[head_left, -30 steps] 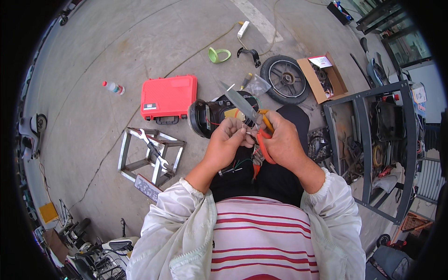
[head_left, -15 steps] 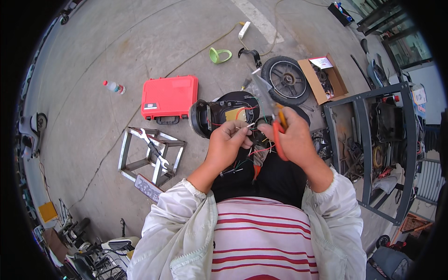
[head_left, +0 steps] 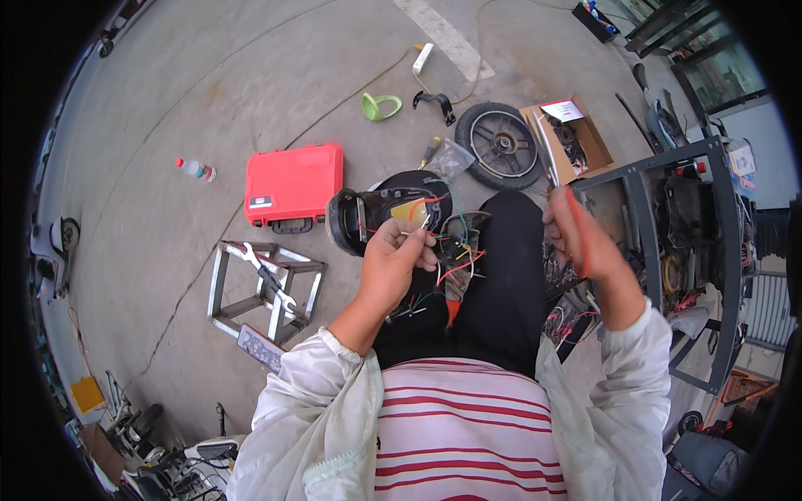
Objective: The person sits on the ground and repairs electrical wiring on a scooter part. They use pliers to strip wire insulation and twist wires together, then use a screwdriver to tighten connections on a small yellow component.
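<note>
My left hand pinches a thin white wire between thumb and fingertips. It is over a black round-ended housing with a yellowish panel and red and green wires. My right hand, held away to the right, is wrapped round red-handled scissors. Their blades point up past the cardboard box and are slightly blurred. Between my knees lies a wiring bundle with red, yellow, green and white leads. An orange-tipped part sticks out below it.
A red case and a metal frame stool with a wrench on it stand to the left. Ahead are a wheel, a screwdriver and an open cardboard box. A grey metal shelf rack stands at right.
My right hand has moved the scissors away to the right, off the wires. My left hand stays over the housing with the white wire. The whole view has shifted slightly.
</note>
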Tool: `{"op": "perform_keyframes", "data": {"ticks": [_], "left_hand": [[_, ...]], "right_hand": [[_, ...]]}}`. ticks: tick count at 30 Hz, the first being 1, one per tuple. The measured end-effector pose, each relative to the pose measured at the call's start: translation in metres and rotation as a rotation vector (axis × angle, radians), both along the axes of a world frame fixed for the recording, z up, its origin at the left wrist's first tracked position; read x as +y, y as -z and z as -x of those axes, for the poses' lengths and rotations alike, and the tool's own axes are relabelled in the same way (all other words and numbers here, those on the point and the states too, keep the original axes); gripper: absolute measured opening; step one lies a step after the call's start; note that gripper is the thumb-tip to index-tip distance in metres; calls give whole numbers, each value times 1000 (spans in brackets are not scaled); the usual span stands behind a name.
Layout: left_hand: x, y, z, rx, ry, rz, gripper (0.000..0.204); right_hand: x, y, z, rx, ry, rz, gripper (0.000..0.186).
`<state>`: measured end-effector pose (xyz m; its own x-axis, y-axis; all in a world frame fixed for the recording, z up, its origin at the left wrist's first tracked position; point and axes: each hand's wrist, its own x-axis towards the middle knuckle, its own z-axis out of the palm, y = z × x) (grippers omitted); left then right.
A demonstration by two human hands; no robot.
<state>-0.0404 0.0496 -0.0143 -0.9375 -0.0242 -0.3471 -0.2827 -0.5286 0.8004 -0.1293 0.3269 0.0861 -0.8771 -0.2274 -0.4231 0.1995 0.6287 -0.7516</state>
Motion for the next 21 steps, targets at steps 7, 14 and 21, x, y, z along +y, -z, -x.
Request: {"op": "perform_keyframes", "data": {"ticks": [7,14,21], "left_hand": [[0,0,-1,-11,25,18,11],[-2,-3,-4,3,16,36,11],[0,-5,-4,-27,-26,19,13]], "right_hand": [[-12,-4,-1,-273,23,-80,74],[-33,-14,-31,287,-314,-507,70],[-49,-26,-41,258,-613,-671,75]]}}
